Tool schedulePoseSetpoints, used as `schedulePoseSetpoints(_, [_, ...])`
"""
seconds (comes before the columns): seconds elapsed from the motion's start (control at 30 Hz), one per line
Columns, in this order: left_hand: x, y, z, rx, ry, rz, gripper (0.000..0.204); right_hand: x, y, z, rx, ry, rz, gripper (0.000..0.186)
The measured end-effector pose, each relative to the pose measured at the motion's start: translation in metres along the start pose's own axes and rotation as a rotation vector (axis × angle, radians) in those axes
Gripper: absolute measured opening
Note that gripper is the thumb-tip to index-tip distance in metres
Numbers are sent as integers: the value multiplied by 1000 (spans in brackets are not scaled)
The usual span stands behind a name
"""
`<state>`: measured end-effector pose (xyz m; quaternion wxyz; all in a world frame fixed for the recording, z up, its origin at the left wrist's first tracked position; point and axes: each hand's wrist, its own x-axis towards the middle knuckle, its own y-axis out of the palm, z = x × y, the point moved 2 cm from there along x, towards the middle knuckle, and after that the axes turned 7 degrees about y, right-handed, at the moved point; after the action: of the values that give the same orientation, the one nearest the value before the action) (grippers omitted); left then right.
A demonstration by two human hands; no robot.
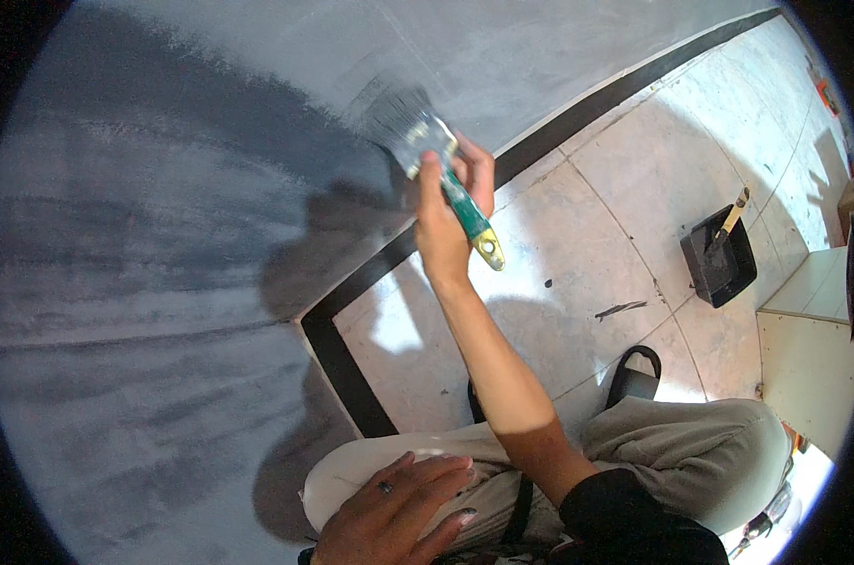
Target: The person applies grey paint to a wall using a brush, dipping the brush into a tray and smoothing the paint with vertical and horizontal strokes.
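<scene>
In my right hand is a wide paintbrush with a green and yellow handle. My fingers wrap round it near the metal ferrule, and its bristles, blurred by motion, press on the grey wall. Darker, wet-looking grey paint covers the wall to the left of the brush, with a ragged edge against the lighter grey. My left hand, with a ring on one finger, rests on my left knee, fingers stretched out and holding nothing.
A black baseboard strip runs along the wall's foot and turns a corner. On the tiled floor to the right stands a black paint tray with a smaller brush in it. A pale box-like block stands beyond. Dark paint smears mark the tiles.
</scene>
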<state>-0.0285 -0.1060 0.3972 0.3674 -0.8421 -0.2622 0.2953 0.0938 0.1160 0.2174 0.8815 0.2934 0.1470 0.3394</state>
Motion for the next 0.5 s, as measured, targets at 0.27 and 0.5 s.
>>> schedulePoseSetpoints(0.27, [9,-12,-8,-77,33,28,51,-7,-18,3,-137,149,-104,30])
schedulePoseSetpoints(0.5, [10,-13,-5,-65,52,33,51,-8,29,68,223,-81,138,34])
